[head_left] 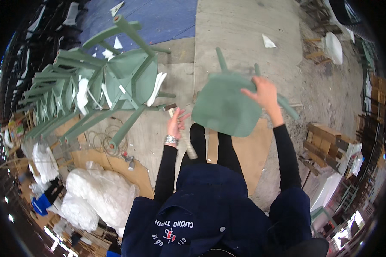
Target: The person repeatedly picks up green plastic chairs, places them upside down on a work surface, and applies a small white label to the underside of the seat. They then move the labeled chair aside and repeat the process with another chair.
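Observation:
A green chair stands in front of my legs, its smooth seat facing up and a few legs showing past the far and right edges. My right hand grips the seat's far right edge, thumb over the top. Left of the seat, my left hand holds a flat brush with a dark end; some fingers are spread off it. The brush's pale handle seems to run below the hand toward my knee, slightly blurred. The underside of the held chair is hidden.
A row of upturned green chairs reaches away to the left, white padding tucked among them. White foam wrap lies lower left, near a coiled hose. Cardboard lies underfoot. Cardboard boxes and a white-seated chair stand right.

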Action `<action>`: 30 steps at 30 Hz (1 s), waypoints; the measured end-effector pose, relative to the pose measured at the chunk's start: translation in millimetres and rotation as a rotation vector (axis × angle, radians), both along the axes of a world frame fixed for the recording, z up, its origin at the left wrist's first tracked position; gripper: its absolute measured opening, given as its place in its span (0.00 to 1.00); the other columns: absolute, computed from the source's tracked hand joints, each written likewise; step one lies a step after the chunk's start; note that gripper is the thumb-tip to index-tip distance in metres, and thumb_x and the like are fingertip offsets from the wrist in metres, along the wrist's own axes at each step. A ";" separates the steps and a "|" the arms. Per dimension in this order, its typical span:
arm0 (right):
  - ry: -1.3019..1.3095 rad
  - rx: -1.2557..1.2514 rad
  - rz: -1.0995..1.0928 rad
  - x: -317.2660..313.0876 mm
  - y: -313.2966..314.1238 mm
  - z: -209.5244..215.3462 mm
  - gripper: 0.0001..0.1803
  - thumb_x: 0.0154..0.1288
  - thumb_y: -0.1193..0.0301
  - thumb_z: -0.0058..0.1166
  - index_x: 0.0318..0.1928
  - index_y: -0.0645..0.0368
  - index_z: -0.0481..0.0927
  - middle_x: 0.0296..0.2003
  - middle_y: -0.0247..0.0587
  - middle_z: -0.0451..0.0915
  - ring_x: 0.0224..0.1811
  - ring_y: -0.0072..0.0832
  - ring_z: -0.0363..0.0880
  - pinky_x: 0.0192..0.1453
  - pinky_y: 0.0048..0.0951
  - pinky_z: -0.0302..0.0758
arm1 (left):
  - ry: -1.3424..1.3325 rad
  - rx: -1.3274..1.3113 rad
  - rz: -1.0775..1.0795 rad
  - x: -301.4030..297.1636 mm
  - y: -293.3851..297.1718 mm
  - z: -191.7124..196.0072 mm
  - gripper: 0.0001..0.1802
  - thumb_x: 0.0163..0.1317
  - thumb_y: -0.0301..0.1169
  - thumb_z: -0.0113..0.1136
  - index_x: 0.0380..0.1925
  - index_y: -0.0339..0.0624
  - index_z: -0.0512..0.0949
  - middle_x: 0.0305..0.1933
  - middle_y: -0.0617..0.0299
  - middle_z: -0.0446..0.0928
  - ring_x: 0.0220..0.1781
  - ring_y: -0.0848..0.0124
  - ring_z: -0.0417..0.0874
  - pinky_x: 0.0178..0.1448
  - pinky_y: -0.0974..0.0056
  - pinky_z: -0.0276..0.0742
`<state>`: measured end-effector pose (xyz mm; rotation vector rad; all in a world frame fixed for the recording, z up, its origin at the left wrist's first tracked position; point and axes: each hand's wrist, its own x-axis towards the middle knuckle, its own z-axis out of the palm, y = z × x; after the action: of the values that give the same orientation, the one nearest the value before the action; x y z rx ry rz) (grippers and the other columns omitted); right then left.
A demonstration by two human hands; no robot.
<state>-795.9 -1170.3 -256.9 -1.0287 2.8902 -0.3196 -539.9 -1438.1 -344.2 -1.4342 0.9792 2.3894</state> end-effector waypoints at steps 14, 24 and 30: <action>-0.688 -0.191 -0.887 105.4 159.8 -232.4 0.42 0.52 0.44 0.56 0.58 0.63 0.68 0.49 0.61 0.75 0.54 0.53 0.73 0.57 0.43 0.69 | -0.303 0.146 0.287 149.3 109.3 28.2 0.17 0.55 0.50 0.62 0.21 0.53 0.74 0.13 0.73 0.69 0.08 0.81 0.59 0.10 0.74 0.51; -0.775 -0.626 -1.325 190.6 147.1 -378.6 0.25 0.42 0.65 0.59 0.39 0.72 0.76 0.36 0.62 0.79 0.43 0.52 0.79 0.47 0.41 0.74 | -0.789 -0.159 0.090 312.4 122.8 -31.7 0.19 0.60 0.52 0.56 0.30 0.49 0.74 0.13 0.57 0.71 0.10 0.63 0.68 0.13 0.62 0.64; -0.632 -0.624 -1.227 195.9 163.0 -297.8 0.21 0.40 0.67 0.57 0.36 0.68 0.76 0.33 0.60 0.80 0.41 0.53 0.79 0.47 0.43 0.74 | -0.759 -0.103 0.144 350.3 118.6 -70.7 0.20 0.60 0.53 0.55 0.32 0.48 0.74 0.15 0.56 0.72 0.10 0.63 0.68 0.14 0.60 0.65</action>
<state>-600.0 -1007.3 -554.7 0.8702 2.3976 -1.3071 -189.6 -1319.6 -414.9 -2.2487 0.8066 1.6183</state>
